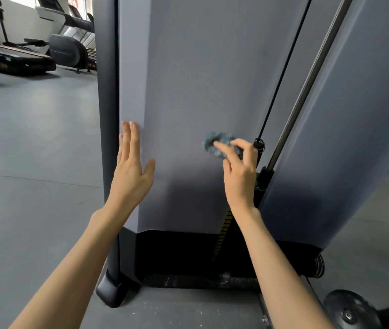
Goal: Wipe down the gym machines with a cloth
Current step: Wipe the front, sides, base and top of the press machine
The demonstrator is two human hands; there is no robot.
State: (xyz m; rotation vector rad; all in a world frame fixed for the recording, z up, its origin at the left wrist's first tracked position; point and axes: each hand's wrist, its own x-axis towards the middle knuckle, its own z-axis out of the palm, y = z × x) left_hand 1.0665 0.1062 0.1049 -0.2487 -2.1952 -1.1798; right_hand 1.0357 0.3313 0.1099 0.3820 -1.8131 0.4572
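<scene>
A tall grey-blue shroud panel (200, 79) of a cable weight machine fills the middle of the view. My right hand (238, 172) pinches a small crumpled blue patterned cloth (214, 143) and holds it against the panel at about mid height. Straight-fingered, my left hand (131, 167) lies with its fingertips at the panel's left edge, beside the dark upright post (108, 115).
A black cable (281, 77) and a steel guide rod (312, 72) run down just right of the cloth. A second grey panel (355, 115) stands to the right. Treadmills (12, 55) sit at the far left on the grey floor. A black wheel (350, 309) is at bottom right.
</scene>
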